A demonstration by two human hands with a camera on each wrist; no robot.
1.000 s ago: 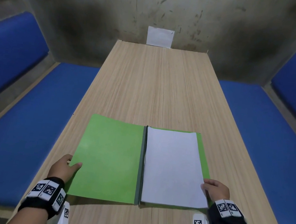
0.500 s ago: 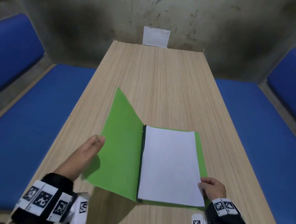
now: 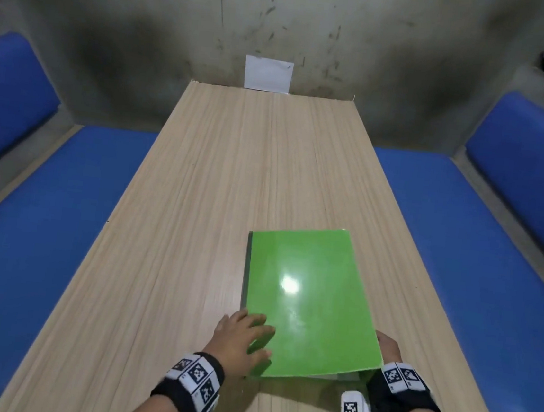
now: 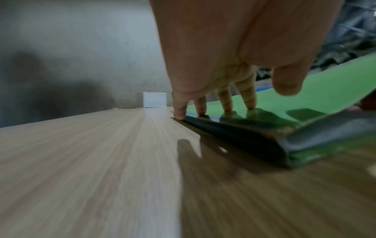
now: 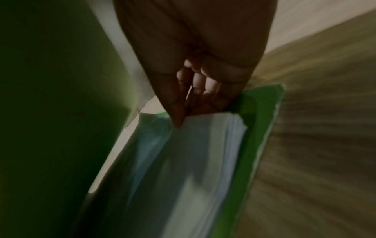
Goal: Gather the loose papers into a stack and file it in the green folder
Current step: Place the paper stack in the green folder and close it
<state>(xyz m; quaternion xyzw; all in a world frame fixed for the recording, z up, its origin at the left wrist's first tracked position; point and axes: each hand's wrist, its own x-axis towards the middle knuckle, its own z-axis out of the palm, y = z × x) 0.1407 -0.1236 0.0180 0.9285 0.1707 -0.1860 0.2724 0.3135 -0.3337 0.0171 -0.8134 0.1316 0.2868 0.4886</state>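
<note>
Green folder (image 3: 309,297): glossy cover folded over, dark spine along its left side, lying flat on the near half of the worktop (image 3: 233,175), right of centre. The cover is not fully down at the near right corner, where it stands lifted off what lies beneath.

Contents: stack of white papers (image 5: 203,153), seen from the right wrist view resting on the folder's lower leaf under the raised cover; a green margin of that leaf shows along the stack's outer edge. From the head view only a thin pale sliver of the stack shows at the near edge.

Edges and room: the folder's near edge sits close to the worktop's near edge; its far edge lies about mid-length. Bare wood runs beyond it to the wall and to its left. Blue bench cushions (image 3: 44,215) flank both long sides. A small white sheet (image 3: 268,74) stands against the wall at the far end.

Left hand (image 3: 240,338): palm down, fingers straight and spread, fingertips (image 4: 249,103) pressing the cover beside the spine at the near left corner.

Right hand (image 3: 389,347): at the near right corner, mostly hidden under the cover; fingers (image 5: 200,90) bent down with their tips on the far end of the paper stack.
</note>
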